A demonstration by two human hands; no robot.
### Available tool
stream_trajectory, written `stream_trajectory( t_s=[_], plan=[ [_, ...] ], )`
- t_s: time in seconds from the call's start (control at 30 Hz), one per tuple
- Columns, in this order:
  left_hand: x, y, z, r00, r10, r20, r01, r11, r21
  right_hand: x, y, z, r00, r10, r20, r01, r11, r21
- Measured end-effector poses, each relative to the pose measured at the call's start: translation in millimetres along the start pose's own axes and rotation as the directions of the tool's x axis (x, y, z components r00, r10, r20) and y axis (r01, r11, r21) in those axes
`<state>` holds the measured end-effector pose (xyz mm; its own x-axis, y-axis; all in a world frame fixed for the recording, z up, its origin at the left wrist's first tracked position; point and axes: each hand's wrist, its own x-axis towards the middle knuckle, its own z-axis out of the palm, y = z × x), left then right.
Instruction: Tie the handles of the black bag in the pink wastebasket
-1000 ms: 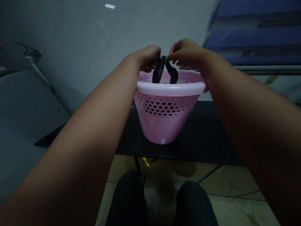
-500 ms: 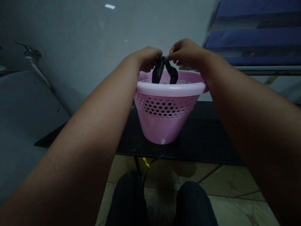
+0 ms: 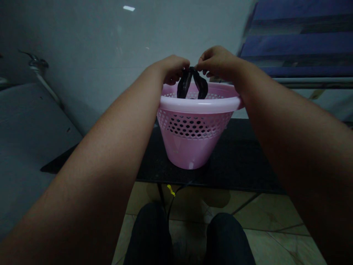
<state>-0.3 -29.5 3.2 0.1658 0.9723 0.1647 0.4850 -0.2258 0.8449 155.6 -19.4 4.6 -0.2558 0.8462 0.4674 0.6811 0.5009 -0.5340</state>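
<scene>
My left hand (image 3: 173,69) and my right hand (image 3: 216,62) meet above the far rim of a pink plastic basket (image 3: 197,105). Their fingertips pinch the top of a black cloth (image 3: 184,84), which hangs in dark folds down to the rim. The lower end of the cloth is hidden inside the basket. The basket has a perforated hexagon band and stands upright on a black table (image 3: 242,154). Both my forearms reach in from the lower corners.
A grey surface (image 3: 30,125) lies left of the table, below a wall tap (image 3: 37,63). Blue striped fabric (image 3: 300,40) hangs at the upper right. My dark-trousered knees (image 3: 149,235) sit below the table edge, near a thin cable and a yellow tag (image 3: 171,190).
The black cloth's two folds have spread slightly wider. My hands have barely moved and stay pinched on it, and the basket has not moved.
</scene>
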Motion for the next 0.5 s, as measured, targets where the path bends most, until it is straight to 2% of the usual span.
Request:
stream_trajectory(
  t_s=[0.5],
  plan=[
    [2.6,-4.9,-1.9,1.0,-0.008,-0.03,0.011,0.996,0.089,2.1,2.6,-0.7,1.0,-0.018,0.006,0.018,1.0,-0.004]
  ],
)
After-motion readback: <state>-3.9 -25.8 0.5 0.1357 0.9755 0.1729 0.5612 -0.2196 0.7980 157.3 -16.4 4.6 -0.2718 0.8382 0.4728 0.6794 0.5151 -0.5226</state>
